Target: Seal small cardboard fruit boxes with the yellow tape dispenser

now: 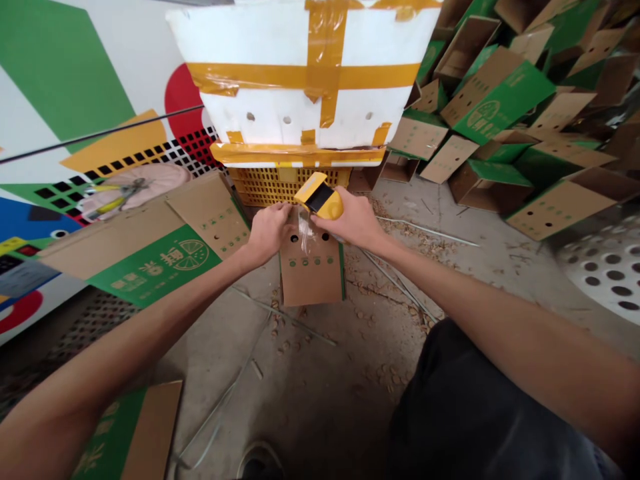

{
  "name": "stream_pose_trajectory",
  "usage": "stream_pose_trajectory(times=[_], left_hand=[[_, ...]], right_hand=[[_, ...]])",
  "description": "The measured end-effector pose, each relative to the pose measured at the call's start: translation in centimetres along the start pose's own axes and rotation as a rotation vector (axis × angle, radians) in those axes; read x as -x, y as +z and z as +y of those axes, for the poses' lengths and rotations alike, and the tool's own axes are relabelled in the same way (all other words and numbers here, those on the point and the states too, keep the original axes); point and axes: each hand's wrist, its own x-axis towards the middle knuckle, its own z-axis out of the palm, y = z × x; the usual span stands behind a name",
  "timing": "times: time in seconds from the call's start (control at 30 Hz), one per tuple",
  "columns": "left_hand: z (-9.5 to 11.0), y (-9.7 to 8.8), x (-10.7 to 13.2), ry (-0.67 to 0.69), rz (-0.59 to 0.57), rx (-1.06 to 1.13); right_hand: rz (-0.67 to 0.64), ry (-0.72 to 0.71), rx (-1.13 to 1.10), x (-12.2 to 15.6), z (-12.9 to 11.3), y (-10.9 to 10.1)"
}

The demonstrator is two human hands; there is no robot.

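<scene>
My right hand (357, 219) is closed around a yellow tape dispenser (323, 197) with a black part facing up. A crumpled strip of clear tape (305, 230) hangs from the dispenser over the end panel of a brown cardboard box (314, 283) with green edges. My left hand (270, 232) has its fingers curled over the upper left corner of this box, the fingertips close to the tape. Two round holes show in the panel. The far side of the box is hidden behind my hands and the dispenser.
Just beyond, a white foam box (280, 47) with orange tape sits on a yellow plastic crate (260, 188). Green-and-brown cartons (505, 100) are heaped at right. Another carton (155, 250) stands left, near pliers (117, 200). Loose straps (400, 287) lie across the floor.
</scene>
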Motion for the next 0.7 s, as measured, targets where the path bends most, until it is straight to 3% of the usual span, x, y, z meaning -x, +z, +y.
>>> stream_pose_trajectory(times=[0.1, 0.27, 0.5, 0.7], left_hand=[[-0.5, 0.2, -0.3, 0.038, 0.026, -0.013], [-0.9, -0.1, -0.7, 0.147, 0.011, -0.053], [-0.6, -0.8, -1.9, 0.247, -0.062, -0.110], [0.3, 0.2, -2.0, 0.211, -0.043, 0.138]], right_hand=[[0.076, -0.014, -0.051, -0.2, -0.5, -0.1], [0.269, 0.090, -0.089, -1.5, -1.5, -1.2], [0.211, 0.116, -0.049, -1.9, -1.7, -1.2], [0.188, 0.157, -0.060, -1.8, -2.2, -1.7]])
